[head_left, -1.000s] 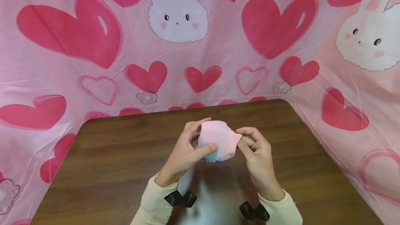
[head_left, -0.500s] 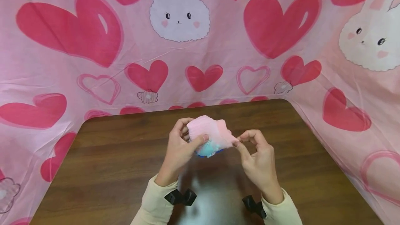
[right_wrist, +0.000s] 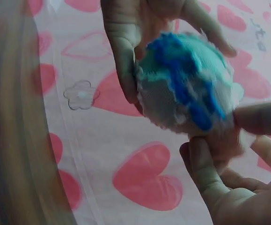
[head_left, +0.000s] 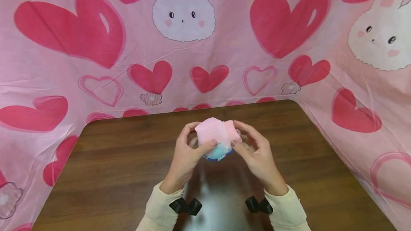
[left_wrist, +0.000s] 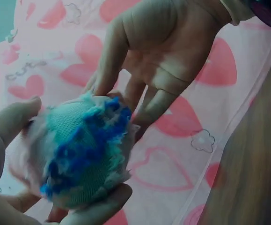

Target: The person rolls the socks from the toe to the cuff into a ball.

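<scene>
A pink ribbed sock [head_left: 208, 131], balled into a round bundle, is held up above the table between both hands. Its underside shows teal knit with shaggy blue threads [left_wrist: 86, 145] in the left wrist view. My left hand [head_left: 184, 159] grips the bundle's left side, thumb in front and fingers behind. At the right side, my right hand [head_left: 261, 154] pinches the salmon-pink cuff [head_left: 232, 131] between thumb and fingers. In the right wrist view the sock's mottled side [right_wrist: 163, 101] faces the camera, with the left fingers around the top. The inside of the bundle is hidden.
A dark brown wooden table [head_left: 128, 174] spreads under the hands. Behind it and along both sides hangs a pink cloth [head_left: 231, 45] printed with hearts and bunnies. Black wrist cameras [head_left: 185, 206] sit on both cream sleeves [head_left: 162, 206].
The bundle has shifted slightly left and up since a second ago. The right hand stretched the cuff out rightward, then came back in, and its thumb now lies on the front of the sock.
</scene>
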Available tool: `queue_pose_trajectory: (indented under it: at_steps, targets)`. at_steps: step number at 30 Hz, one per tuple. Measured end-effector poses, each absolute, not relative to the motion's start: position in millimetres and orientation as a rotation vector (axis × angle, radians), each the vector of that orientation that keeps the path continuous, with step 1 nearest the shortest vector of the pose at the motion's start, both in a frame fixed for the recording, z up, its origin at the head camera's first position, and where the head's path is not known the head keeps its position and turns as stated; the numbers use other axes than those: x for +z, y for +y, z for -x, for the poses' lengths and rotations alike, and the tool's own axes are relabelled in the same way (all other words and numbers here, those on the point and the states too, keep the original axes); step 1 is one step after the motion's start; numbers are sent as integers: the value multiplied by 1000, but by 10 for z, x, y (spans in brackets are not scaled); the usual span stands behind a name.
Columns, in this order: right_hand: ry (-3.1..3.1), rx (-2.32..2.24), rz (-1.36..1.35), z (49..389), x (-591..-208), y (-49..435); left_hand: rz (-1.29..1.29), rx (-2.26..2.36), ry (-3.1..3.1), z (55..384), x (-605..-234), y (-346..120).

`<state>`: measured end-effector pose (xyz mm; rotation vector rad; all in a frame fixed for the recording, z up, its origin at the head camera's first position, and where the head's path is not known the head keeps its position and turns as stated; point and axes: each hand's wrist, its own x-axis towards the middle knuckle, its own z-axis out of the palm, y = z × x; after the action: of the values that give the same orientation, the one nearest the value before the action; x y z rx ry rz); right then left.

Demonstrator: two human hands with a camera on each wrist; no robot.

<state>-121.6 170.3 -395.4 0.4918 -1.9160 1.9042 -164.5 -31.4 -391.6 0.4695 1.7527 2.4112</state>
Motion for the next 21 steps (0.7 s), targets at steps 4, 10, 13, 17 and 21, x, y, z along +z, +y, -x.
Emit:
queue_pose_trajectory:
  at_steps: [4, 10, 13, 17, 21]
  targets:
    - [-1858, 1954, -490, 1263, -3998, 1717, -503, 2361, 1794, 1653, -3938, -369]
    - [-1873, 1944, -470, 1318, -4063, 1737, -464, 2402, 1946, 1667, -3976, -381]
    - [-1879, 1936, -444, 1332, -4106, 1741, -459, 2395, 2041, 1679, -4003, -383]
    - [-1886, 1961, -430, 1327, -4136, 1709, -487, 2361, 2142, 1704, -4031, -397]
    - [-1902, 1966, -407, 1321, -4141, 1672, -492, 2336, 2194, 1725, -4047, -413]
